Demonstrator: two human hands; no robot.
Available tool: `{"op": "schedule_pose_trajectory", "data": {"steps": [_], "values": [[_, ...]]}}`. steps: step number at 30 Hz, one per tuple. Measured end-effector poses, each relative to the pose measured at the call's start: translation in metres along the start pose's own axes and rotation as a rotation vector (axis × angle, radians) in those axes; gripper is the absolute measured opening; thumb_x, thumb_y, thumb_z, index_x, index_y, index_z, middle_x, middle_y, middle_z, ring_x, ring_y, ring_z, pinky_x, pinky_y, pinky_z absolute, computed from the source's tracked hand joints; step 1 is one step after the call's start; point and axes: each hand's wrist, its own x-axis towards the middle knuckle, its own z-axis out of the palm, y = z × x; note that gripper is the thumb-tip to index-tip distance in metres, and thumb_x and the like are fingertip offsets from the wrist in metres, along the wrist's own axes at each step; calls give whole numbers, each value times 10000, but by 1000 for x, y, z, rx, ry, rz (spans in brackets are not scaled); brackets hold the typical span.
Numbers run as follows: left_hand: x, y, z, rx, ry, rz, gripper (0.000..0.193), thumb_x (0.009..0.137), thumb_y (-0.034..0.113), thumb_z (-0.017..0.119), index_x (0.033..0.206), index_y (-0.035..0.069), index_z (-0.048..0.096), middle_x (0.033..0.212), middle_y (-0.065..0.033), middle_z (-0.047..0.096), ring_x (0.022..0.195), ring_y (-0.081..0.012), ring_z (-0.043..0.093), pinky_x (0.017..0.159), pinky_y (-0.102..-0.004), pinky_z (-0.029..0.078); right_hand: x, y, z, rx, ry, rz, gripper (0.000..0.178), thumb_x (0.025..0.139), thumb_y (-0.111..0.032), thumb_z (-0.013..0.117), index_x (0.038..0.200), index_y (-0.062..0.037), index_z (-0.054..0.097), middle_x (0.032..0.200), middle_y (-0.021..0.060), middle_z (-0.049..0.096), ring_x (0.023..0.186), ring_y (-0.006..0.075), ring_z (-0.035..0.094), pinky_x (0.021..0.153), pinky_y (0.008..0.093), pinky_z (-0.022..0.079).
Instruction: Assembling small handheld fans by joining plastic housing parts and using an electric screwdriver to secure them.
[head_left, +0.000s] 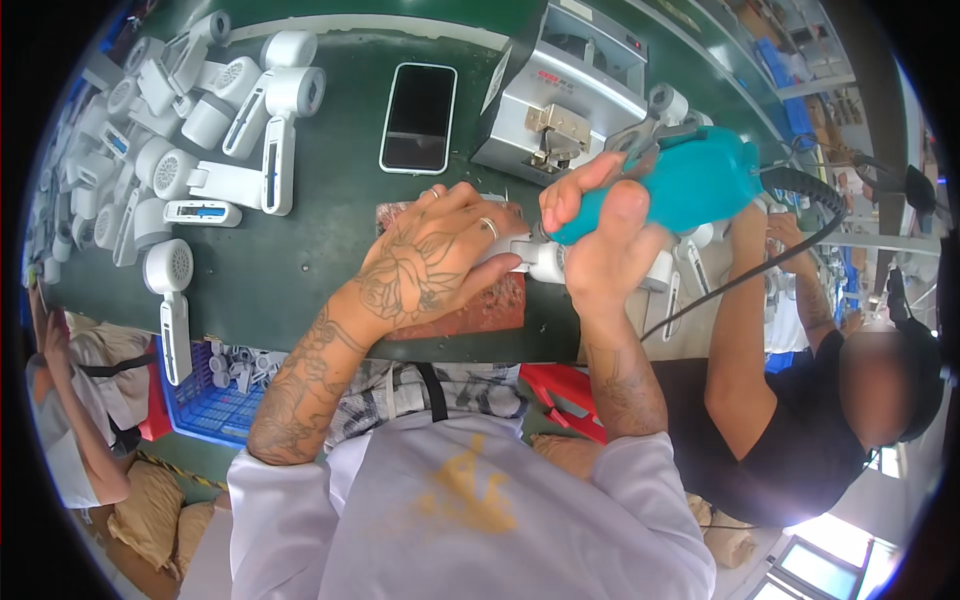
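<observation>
My left hand (425, 255) presses its closed fingers around a white handheld fan (545, 262) lying over a reddish, worn mat (470, 318) at the table's near edge. Most of the fan's handle is hidden under that hand; its round end pokes out toward the right. In my right hand (610, 240) is a teal electric screwdriver (690, 185), lying slantwise above the fan, with a black cord leaving its back end. My right fingers are wrapped round its front part. The tool's tip is hidden by my hand, so I cannot tell whether it touches the fan.
Many white fans (205, 120) lie piled on the green table (340, 250) at left. A phone (418, 118) and a metal screw feeder (565, 90) stand behind my hands. A blue crate (205, 400) is below left. A co-worker (790, 430) works close at right.
</observation>
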Motion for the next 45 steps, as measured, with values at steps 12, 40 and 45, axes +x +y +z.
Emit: {"op": "schedule_pose_trajectory", "data": {"steps": [12, 40, 45], "values": [[1, 0, 4, -28, 72, 27, 251, 904, 212, 718, 1119, 85, 699, 1132, -38, 687, 1044, -276, 607, 920, -436, 495, 11, -5, -3, -57, -30, 22, 605, 1011, -574, 567, 1045, 30, 548, 716, 89, 551, 624, 200, 543, 618, 362, 487], [1, 0, 2, -64, 70, -11, 308, 920, 223, 706, 1190, 75, 686, 1104, -70, 668, 1076, -273, 594, 954, -420, 459, -9, -14, -8, 132, -11, -71, 492, 1026, -416, 622, 1115, 64, 568, 713, 74, 595, 619, 167, 588, 597, 334, 497], [0, -1, 5, -55, 65, 3, 305, 923, 226, 701, 1184, 68, 679, 1107, -72, 667, 1070, -274, 593, 934, -422, 466, -14, -14, -7, 11, -17, 36, 638, 958, -615, 625, 1026, 10, 517, 677, 92, 545, 578, 215, 556, 612, 379, 487]]}}
